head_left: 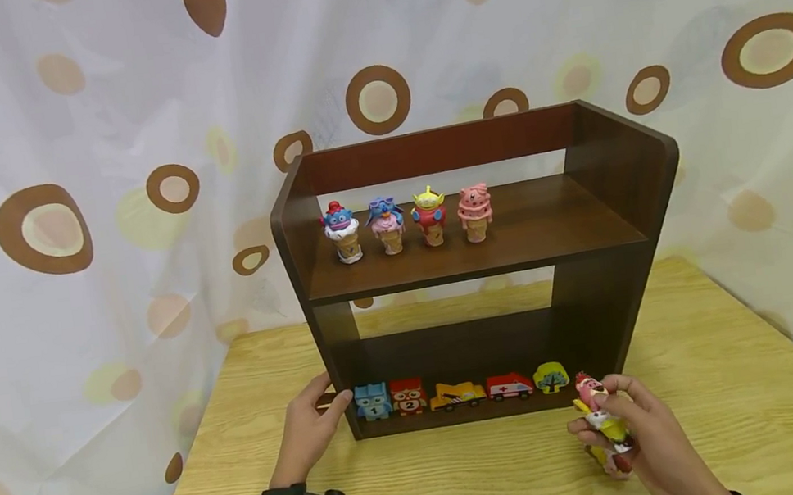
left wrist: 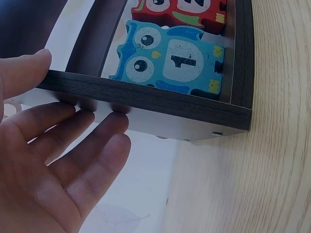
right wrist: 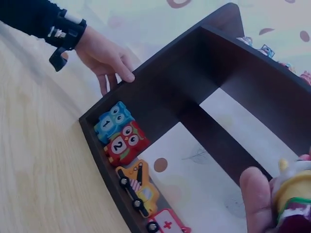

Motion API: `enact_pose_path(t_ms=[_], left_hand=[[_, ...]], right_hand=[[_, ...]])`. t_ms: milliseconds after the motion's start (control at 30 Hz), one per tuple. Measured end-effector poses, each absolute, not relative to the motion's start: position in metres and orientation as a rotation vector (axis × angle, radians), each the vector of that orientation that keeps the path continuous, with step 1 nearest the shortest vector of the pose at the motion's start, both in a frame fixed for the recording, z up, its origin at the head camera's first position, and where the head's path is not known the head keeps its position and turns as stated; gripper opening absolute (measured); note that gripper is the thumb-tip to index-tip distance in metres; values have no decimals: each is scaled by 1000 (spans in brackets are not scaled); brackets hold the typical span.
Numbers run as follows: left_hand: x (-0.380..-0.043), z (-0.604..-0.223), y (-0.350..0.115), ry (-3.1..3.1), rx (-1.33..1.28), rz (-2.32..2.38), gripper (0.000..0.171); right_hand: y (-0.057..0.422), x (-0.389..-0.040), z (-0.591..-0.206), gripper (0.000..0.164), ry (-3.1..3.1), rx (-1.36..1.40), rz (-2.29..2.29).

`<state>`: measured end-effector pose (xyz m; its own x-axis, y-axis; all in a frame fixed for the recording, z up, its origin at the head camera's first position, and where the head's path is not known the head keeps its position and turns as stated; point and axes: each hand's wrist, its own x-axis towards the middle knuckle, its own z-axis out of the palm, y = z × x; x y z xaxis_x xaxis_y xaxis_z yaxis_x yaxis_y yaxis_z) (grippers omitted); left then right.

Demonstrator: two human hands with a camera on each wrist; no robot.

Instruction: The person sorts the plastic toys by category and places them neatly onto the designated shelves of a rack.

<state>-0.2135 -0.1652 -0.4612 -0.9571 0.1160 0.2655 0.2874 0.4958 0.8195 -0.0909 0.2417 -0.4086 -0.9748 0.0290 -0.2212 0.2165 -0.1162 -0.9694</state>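
Observation:
A dark brown two-tier wooden shelf (head_left: 477,272) stands on the table. My left hand (head_left: 307,428) grips its left side panel low down, with the thumb at the front edge and the fingers (left wrist: 104,167) against the outer face. In front of the shelf's lower right corner, my right hand (head_left: 644,423) holds small toy figurines (head_left: 607,420), one pink and red on top, with yellow and white parts below. Another figurine part shows under the fingers; how many are held I cannot tell. In the right wrist view, a blurred figurine (right wrist: 294,194) lies beside the thumb.
Several ice-cream-cone figurines, including a pink one (head_left: 475,213), stand on the upper tier's left half. Along the lower tier are a blue owl block (head_left: 373,401), a red owl block (head_left: 408,396), a yellow truck (head_left: 458,395), an ambulance (head_left: 509,386) and a tree (head_left: 551,377).

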Motion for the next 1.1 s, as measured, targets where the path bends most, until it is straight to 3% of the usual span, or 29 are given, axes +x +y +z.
enact_pose_path(t_ms=[167,367,633,900,1100], left_hand=[[-213,-460,-165,-2568,-347,-1451,43],[-214,-460,-166,-2571,-339,-1438,43],[-214,-462,-165,-2556,-359,-1443,42],[-216,-461,-164,-2552,-352,-1439,42],[-215,-461,-164,-2560,-333,-1453,43]], right_hand=[[244,-91,-403,22,2215,227,-2177],[245,-91,-380,27,2478,167,-2033],[248,-95,-336,36,2470,-103,-2273],[241,-124,-270,37,2569,-475,-2406],[237,-154,-231,34,3000,-398,-1988]])
